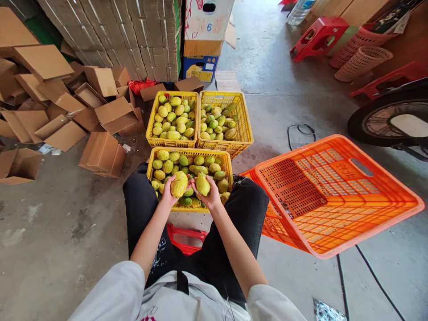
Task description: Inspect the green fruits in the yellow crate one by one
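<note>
My left hand [167, 192] is closed around a yellow, ridged, papaya-like fruit [179, 184]. In my right hand [213, 198] is a smaller yellow-green fruit [203, 184] of the same kind, held upright. The two fruits are side by side, a little apart, and my fingertips nearly meet between them. Both hands are above the front yellow crate [229, 166], which is between my knees and full of green and yellow fruits. Behind it stand a left yellow crate [172, 143] and a right yellow crate [246, 122], both holding similar fruits.
Stacked orange crates [371, 223] stand at my right. Loose cardboard boxes [103, 154] cover the floor at left, before flattened cardboard stacks [117, 35]. Further right are a red stool [319, 38], pink baskets [363, 62] and a wheel [384, 118]. Black cables cross the floor.
</note>
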Available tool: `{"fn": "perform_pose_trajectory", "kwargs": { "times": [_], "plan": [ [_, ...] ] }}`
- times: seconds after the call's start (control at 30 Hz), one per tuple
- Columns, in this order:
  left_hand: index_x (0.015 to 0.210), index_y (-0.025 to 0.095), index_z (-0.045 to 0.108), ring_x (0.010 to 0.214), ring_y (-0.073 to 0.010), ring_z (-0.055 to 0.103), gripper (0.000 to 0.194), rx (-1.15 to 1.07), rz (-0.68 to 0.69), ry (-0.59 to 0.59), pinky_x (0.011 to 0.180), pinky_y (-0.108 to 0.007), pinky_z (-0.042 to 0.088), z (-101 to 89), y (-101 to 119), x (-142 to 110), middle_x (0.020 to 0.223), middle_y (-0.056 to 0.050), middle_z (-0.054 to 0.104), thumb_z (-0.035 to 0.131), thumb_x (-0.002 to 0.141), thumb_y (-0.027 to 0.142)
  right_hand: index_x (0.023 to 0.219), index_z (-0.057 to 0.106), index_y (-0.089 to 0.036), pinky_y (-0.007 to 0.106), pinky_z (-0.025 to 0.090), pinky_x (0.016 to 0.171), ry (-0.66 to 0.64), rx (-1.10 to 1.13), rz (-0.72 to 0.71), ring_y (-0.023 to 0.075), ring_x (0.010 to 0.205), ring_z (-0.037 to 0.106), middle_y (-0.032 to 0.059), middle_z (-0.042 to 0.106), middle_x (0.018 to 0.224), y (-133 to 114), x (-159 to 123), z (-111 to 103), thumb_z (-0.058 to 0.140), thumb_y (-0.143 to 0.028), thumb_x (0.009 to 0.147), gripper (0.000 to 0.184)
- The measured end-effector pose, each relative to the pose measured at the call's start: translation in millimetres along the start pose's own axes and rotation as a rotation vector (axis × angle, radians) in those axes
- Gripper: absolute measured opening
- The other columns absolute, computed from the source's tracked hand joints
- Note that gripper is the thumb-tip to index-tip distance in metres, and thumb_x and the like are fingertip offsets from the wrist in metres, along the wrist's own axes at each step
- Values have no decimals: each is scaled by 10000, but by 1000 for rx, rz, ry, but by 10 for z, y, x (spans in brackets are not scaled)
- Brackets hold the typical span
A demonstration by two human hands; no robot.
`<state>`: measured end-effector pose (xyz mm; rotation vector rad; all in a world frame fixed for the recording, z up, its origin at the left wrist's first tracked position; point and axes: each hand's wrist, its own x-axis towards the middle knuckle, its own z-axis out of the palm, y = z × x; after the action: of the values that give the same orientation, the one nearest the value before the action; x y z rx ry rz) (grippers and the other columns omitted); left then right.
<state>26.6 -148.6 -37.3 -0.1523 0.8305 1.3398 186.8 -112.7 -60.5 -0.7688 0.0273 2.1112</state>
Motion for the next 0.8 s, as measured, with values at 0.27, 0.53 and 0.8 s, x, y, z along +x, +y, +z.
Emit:
{"fn": "perform_pose_trajectory", "kwargs": {
  "times": [0.27,0.53,0.8],
  "plan": [
    [997,110,712,974,-304,745,251,99,-36,53,868,-389,628,9,-15,23,869,-132,762,529,930,268,971,634,-192,277,666,606,-69,-59,106,223,809,752,60,726,790,8,15,12,724,-390,877,237],
    [1024,122,698,1041,-303,737,351,11,-12,107,934,-447,614,25,-8,59,930,-131,771,464,1001,383,980,660,-203,350,685,703,38,-42,11,248,901,757,64,757,864,5,-4,11,636,-357,875,188],
    [1143,159,678,1137,-273,724,282,44,36,86,1028,-388,571,-40,-38,114,1083,-105,782,701,873,236,997,658,-215,455,675,816,2,-53,-61,293,1006,751,74,768,906,-5,-1,18,677,-287,796,215]
  ]
}}
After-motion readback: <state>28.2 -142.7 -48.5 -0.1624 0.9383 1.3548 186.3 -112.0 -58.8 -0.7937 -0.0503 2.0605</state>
